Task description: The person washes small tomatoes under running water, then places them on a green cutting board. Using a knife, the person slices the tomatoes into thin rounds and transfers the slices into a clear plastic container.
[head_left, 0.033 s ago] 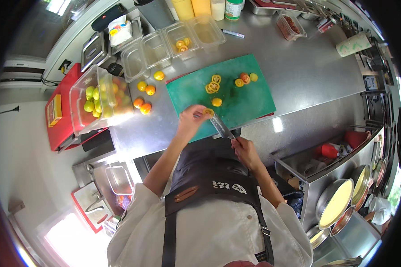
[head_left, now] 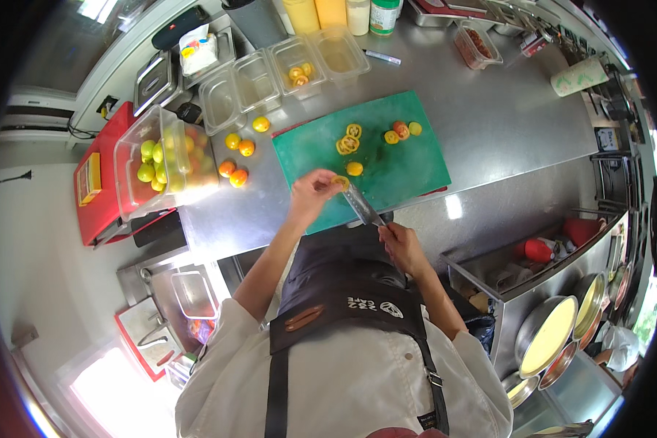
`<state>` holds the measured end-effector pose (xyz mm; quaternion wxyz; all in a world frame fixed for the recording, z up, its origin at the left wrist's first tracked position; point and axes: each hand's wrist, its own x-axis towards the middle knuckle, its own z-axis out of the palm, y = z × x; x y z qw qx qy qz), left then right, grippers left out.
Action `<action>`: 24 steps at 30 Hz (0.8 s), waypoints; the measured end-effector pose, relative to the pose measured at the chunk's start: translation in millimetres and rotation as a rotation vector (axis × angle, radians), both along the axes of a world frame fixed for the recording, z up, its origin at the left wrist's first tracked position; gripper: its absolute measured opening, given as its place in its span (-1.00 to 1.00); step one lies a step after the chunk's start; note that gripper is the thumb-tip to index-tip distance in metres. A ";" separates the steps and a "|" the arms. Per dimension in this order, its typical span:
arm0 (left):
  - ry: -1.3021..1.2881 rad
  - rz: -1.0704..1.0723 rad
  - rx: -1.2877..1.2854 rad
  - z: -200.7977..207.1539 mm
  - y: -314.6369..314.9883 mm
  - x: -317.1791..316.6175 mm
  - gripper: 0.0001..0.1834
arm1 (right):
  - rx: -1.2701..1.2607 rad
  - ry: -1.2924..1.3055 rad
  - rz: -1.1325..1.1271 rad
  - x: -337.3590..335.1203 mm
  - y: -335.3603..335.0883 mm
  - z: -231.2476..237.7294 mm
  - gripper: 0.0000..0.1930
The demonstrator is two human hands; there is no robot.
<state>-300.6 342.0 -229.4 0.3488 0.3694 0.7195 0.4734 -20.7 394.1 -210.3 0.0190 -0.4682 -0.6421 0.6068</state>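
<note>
My left hand [head_left: 313, 192] pinches a yellow tomato slice [head_left: 340, 182] above the near part of the green cutting board [head_left: 409, 165]. In my right hand [head_left: 403, 247] is the handle of a knife [head_left: 360, 205], its broad blade angled up and left so that the tip lies by the slice; whether they touch I cannot tell. Just beyond the slice sits a cut piece of yellow tomato [head_left: 354, 168]. Farther back on the board are several tomato slices [head_left: 348, 143] with seeds showing. A small group of end pieces [head_left: 401, 131], one redder, lies at the right.
Several whole tomatoes [head_left: 239, 177] lie left of the board. Beside them stands a clear bin [head_left: 126, 191] of green and orange tomatoes. Clear plastic containers [head_left: 221, 111] line the back, one holding tomato pieces [head_left: 300, 74]. A marker [head_left: 382, 56] lies behind the board.
</note>
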 end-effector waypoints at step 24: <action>0.282 0.179 -0.326 2.2 100.0 0.4 -0.56 | -0.030 0.070 0.233 -52.2 184.3 1.2 -0.53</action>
